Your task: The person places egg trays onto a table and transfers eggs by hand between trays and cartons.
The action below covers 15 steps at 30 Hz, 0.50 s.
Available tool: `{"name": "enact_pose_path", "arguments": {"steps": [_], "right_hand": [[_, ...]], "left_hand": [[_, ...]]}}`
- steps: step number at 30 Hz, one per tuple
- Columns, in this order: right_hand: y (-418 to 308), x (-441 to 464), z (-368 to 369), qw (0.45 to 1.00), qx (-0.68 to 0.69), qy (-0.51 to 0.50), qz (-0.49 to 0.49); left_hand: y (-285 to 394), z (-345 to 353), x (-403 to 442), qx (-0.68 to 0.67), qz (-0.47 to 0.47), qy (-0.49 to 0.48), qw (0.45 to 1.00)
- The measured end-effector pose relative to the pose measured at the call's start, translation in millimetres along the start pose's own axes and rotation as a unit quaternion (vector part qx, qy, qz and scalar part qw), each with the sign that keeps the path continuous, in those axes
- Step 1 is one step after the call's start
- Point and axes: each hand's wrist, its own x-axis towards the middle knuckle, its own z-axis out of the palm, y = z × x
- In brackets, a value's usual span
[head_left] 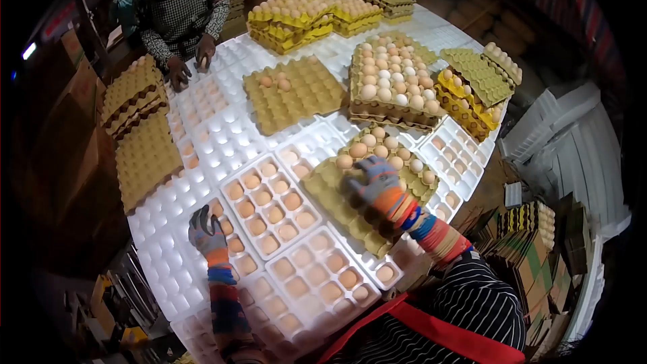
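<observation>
From my remote seat, I see the right gloved hand [377,182] over a part-filled brown tray [328,192], fingers near an egg [344,162]. The left gloved hand [205,232] is beside white-tray eggs [235,245]; a co-worker [173,17] is opposite me.

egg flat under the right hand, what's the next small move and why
If its hidden palm is empty, the right hand might best grasp the light-brown egg just beside it: the hand is over the egg flat, and that egg sits exposed.

two gloved hands [379,182], twelve eggs [275,214] in white tray [277,199] between
</observation>
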Motion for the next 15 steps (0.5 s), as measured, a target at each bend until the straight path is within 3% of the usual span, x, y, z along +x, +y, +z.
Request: {"name": "enact_pose_path", "arguments": {"steps": [1, 3, 4, 5, 7, 9, 10, 11, 12, 13, 14, 15], "right_hand": [[13.5, 2.9, -20.0, 0.986, -0.122, -0.059, 0.094], [23.1, 0.6, -20.1, 0.969, -0.173, -0.123, 0.127], [28.3, -1.9, -16.7, 0.957, -0.198, -0.154, 0.143], [43.8, -5.8, 9.7, 0.964, -0.246, -0.082, 0.052], [54.7, 6.9, 14.2, 0.966, -0.197, -0.142, 0.082], [76.5, 12.2, -25.0, 0.989, 0.045, -0.118, 0.071], [81.4, 10.5, -55.7, 0.945, 0.253, -0.145, 0.147], [91.6, 8.8, -77.0, 0.852, 0.447, -0.166, 0.216], [112.1, 7.0, -83.5, 0.811, 0.521, -0.158, 0.213], [140.5, 9.4, -74.8, 0.718, 0.639, -0.193, 0.197], [157.2, 7.3, -74.0, 0.728, 0.631, -0.198, 0.183], [168.9, 6.2, -71.3, 0.737, 0.622, -0.202, 0.169]], "left_hand": [[22.8, 12.5, -3.4, -0.101, -0.012, -0.010, 0.995], [109.1, 29.0, -6.3, -0.053, 0.137, -0.050, 0.988], [155.8, 39.3, -12.5, -0.074, 0.164, -0.087, 0.980], [175.5, 64.1, -16.2, -0.022, 0.166, -0.156, 0.974], [226.1, 104.4, -21.0, 0.050, 0.183, -0.254, 0.948], [246.0, 143.2, -32.6, 0.086, 0.188, -0.282, 0.937], [247.7, 156.9, -32.6, 0.130, 0.190, -0.315, 0.921], [234.1, 178.1, -35.0, 0.144, 0.191, -0.319, 0.917], [237.0, 175.6, -29.6, 0.111, 0.187, -0.340, 0.915], [239.9, 172.0, -26.2, 0.080, 0.182, -0.360, 0.912], [248.2, 164.8, -24.9, 0.062, 0.212, -0.308, 0.925], [255.0, 159.3, -28.6, -0.029, 0.143, -0.273, 0.951]]}}
